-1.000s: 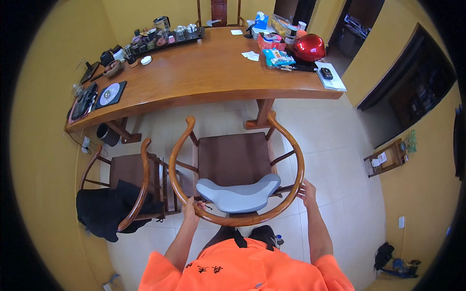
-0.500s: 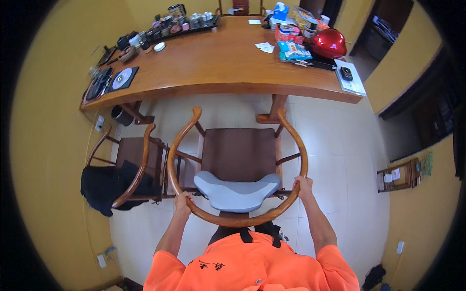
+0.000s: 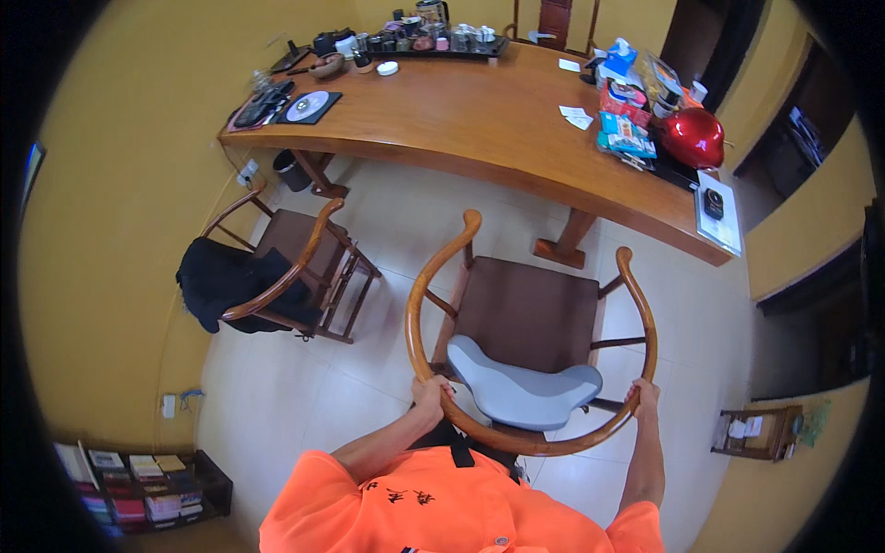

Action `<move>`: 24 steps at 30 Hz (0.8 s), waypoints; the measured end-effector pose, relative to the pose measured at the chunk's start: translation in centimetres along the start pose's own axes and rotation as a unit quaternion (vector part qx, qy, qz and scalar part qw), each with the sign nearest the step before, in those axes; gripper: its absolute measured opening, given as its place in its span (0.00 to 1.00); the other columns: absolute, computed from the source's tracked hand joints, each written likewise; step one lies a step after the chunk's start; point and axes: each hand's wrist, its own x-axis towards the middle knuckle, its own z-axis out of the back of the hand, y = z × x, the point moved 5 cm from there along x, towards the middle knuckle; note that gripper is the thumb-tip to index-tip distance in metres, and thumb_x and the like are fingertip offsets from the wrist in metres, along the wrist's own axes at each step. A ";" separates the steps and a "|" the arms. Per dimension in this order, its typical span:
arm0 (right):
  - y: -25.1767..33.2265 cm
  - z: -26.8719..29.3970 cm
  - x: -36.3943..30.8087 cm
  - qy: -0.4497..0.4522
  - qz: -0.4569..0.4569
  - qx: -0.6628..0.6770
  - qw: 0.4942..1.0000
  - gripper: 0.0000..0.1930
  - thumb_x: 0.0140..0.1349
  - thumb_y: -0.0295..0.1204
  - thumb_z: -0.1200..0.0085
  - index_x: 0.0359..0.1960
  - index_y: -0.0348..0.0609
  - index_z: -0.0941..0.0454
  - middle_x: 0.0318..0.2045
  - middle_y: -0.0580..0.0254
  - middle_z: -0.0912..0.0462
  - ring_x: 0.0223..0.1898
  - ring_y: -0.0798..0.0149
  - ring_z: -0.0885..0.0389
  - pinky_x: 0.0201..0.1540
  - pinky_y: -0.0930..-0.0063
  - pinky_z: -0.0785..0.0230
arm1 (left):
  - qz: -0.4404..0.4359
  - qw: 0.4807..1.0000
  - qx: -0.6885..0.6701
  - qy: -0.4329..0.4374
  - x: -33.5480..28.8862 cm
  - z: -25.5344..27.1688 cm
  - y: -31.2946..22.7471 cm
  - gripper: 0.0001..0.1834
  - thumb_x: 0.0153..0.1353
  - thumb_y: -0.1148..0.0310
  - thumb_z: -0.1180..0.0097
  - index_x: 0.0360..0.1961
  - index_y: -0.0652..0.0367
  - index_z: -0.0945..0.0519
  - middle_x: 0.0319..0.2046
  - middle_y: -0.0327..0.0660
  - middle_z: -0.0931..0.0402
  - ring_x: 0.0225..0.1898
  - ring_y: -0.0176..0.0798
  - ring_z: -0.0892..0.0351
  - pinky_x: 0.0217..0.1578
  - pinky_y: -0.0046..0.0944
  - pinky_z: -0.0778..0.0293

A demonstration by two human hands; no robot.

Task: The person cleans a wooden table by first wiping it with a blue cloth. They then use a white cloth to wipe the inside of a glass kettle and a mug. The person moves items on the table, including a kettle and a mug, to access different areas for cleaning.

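wooden armchair [image 3: 528, 309] has its smooth, glossy horseshoe rail [image 3: 414, 323] clasped by the fingers [image 3: 446, 383] of both hands [image 3: 647, 394].

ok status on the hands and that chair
Left hand and right hand gripping armchair rail. Grey cushion inside rail's curve. Table ahead; second chair off left, floor between.

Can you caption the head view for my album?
Left hand and right hand grip a horseshoe-back wooden armchair with a gray cushion near a long wooden table.
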 end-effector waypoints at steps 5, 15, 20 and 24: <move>0.0 0.6 0.3 0.007 -0.005 0.001 1.000 0.05 0.47 0.23 0.50 0.19 0.37 0.32 0.12 0.59 0.32 0.11 0.62 0.32 0.13 0.66 0.33 | -0.019 0.999 0.021 -0.041 -2.4 -0.1 0.3 0.16 0.44 0.83 0.49 0.34 0.62 0.37 0.15 0.44 0.32 0.12 0.40 0.30 0.11 0.40 0.30; -0.3 2.0 -1.5 -0.088 0.100 -0.020 0.991 0.18 0.61 0.40 0.51 0.44 0.36 0.31 0.25 0.58 0.25 0.22 0.64 0.25 0.21 0.67 0.30 | -0.022 0.996 0.080 0.042 -2.4 -0.6 -0.6 0.13 0.53 0.72 0.40 0.33 0.66 0.32 0.18 0.47 0.27 0.17 0.43 0.25 0.16 0.41 0.28; -6.8 6.1 -8.3 -0.241 0.067 0.061 0.966 0.19 0.63 0.41 0.56 0.52 0.46 0.32 0.32 0.59 0.24 0.30 0.62 0.23 0.30 0.66 0.29 | 0.144 0.935 0.205 0.250 -1.0 1.3 -1.8 0.26 0.59 0.47 0.46 0.39 0.62 0.30 0.30 0.49 0.22 0.31 0.46 0.20 0.31 0.43 0.23; -22.1 8.5 -16.9 -0.279 0.039 0.131 0.950 0.10 0.59 0.39 0.56 0.36 0.47 0.35 0.26 0.56 0.26 0.22 0.59 0.25 0.17 0.68 0.33 | 0.245 0.880 0.256 0.316 1.0 4.9 -6.1 0.31 0.61 0.39 0.57 0.47 0.59 0.29 0.35 0.48 0.23 0.36 0.45 0.20 0.37 0.41 0.25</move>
